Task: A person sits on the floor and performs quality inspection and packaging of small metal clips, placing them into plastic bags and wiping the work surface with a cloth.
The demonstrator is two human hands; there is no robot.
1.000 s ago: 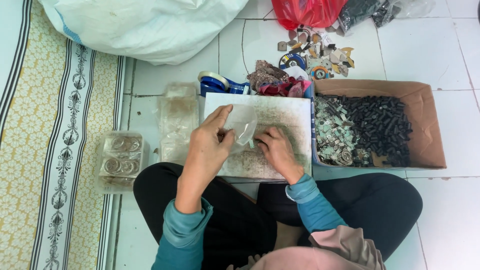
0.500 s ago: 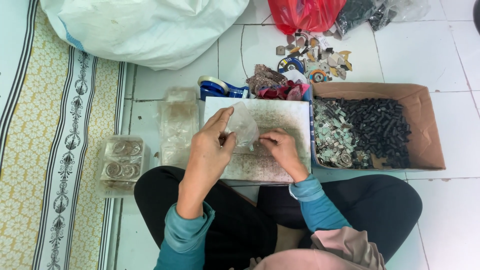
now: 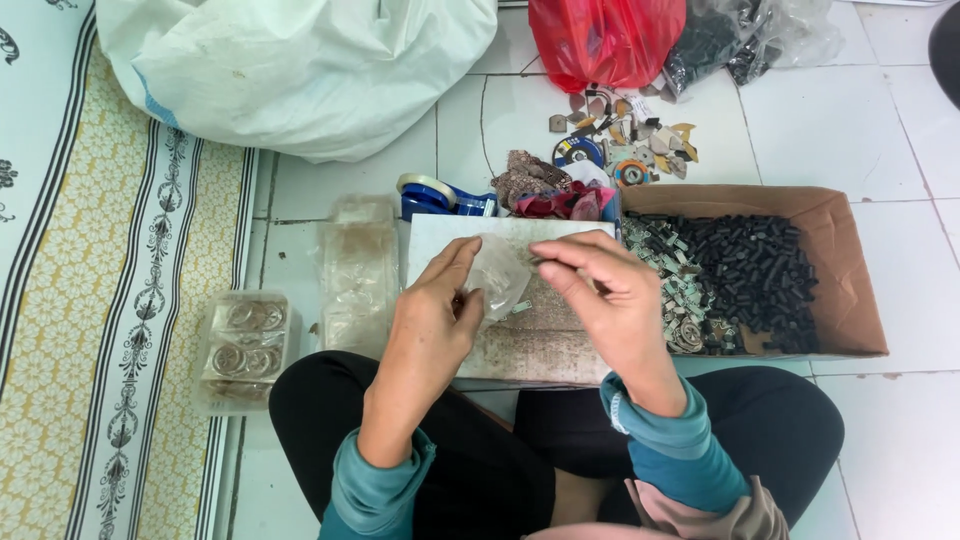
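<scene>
My left hand [image 3: 432, 318] pinches one side of a small clear plastic bag [image 3: 498, 275] held above a flat white board [image 3: 540, 330] that rests on my lap. My right hand [image 3: 605, 292] has its fingertips pinched together at the bag's upper right edge, on something too small to make out. A small pale piece [image 3: 520, 307] lies on the board just below the bag. Both hands sit close together over the board.
A cardboard box [image 3: 850, 290] of small black and grey parts stands at the right. A pile of clear bags [image 3: 355, 272] and a filled packet [image 3: 243, 347] lie left. A blue tape dispenser [image 3: 430, 195], scrap pieces [image 3: 625, 140], a white sack [image 3: 300, 65] and a red bag [image 3: 605, 40] lie beyond.
My right hand has lifted off the board and come up to the bag's edge. The left hand has stayed on the bag and raised it slightly.
</scene>
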